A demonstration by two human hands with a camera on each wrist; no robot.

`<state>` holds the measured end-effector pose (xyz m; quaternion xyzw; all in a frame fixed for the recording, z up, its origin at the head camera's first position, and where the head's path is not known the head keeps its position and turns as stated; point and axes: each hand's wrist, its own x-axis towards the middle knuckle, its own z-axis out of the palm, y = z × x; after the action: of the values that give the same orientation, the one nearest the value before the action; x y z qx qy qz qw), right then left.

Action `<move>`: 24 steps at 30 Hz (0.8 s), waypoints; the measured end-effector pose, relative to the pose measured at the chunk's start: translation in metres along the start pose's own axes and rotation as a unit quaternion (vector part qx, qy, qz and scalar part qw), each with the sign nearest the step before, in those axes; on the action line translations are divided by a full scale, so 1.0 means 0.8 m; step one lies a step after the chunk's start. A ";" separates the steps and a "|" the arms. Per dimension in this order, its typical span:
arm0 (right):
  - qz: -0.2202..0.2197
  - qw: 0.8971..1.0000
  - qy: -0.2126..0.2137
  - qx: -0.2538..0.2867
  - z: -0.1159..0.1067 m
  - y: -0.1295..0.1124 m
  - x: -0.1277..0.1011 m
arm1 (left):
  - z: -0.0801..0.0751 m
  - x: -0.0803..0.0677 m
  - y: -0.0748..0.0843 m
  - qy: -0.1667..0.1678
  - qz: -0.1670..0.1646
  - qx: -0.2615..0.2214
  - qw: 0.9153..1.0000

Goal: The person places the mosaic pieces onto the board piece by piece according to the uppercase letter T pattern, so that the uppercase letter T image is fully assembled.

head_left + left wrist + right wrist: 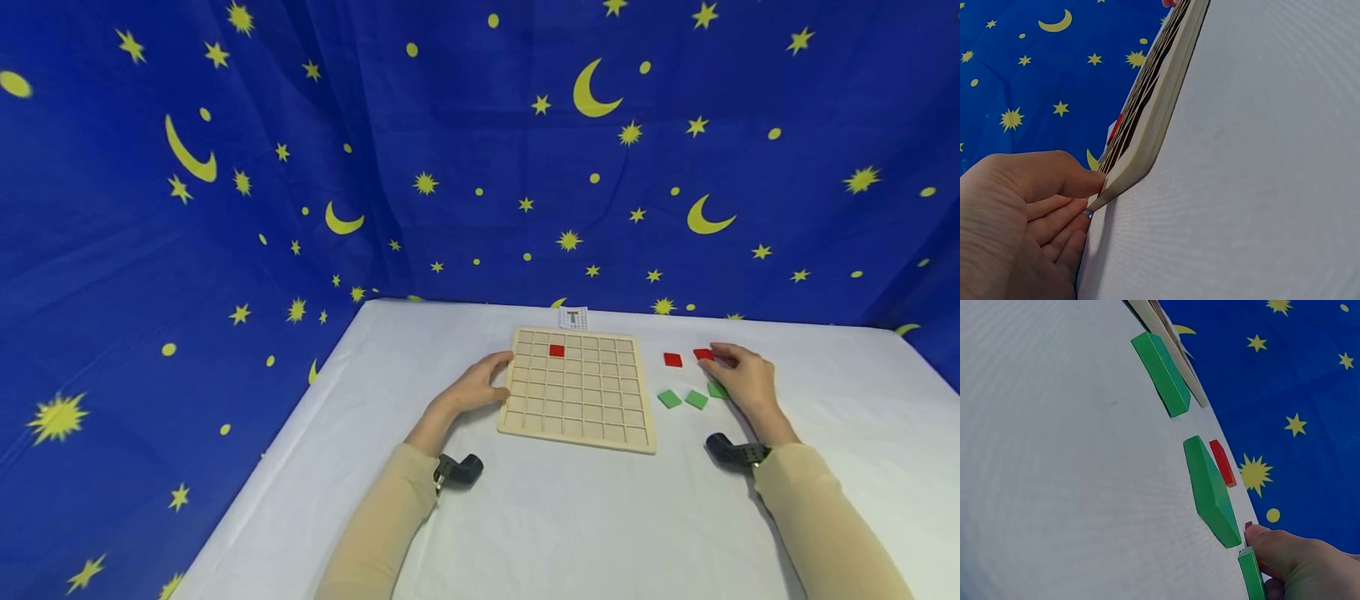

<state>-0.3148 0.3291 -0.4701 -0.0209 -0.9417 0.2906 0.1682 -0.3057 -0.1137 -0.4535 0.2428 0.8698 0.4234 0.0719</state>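
Two beige sleeves reach in from the near edge of the white table [525, 533], each wrist wearing a small dark camera. The left hand [472, 387] rests against the left edge of the wooden grid board [577, 392], thumb on top of the rim and fingers curled beneath it (the left wrist view shows this pinch plainly). One red tile on the board [557, 351] sits in a cell near the far edge. To the right of the board, the right hand [742, 379] lies over loose tiles, its fingertips on a red tile [702, 355]; another red tile [672, 359] lies just beside it. Two green tiles [682, 399] lie nearer, a third half hidden under the palm. Starry blue cloth [225, 208] hangs behind.
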 end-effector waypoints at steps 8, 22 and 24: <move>-0.006 1.000 0.007 -0.009 0.004 -0.003 0.000 | -0.002 -0.001 0.001 -0.001 0.003 -0.004 1.000; -0.027 1.000 0.009 -0.007 0.007 -0.003 -0.001 | -0.001 -0.002 -0.002 -0.006 -0.001 0.001 1.000; -0.036 0.999 0.013 -0.007 0.006 -0.001 -0.002 | -0.001 -0.002 -0.002 -0.007 0.003 0.004 1.000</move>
<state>-0.3150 0.3255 -0.4734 0.0080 -0.9418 0.2773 0.1901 -0.3053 -0.1157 -0.4540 0.2484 0.8705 0.4181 0.0758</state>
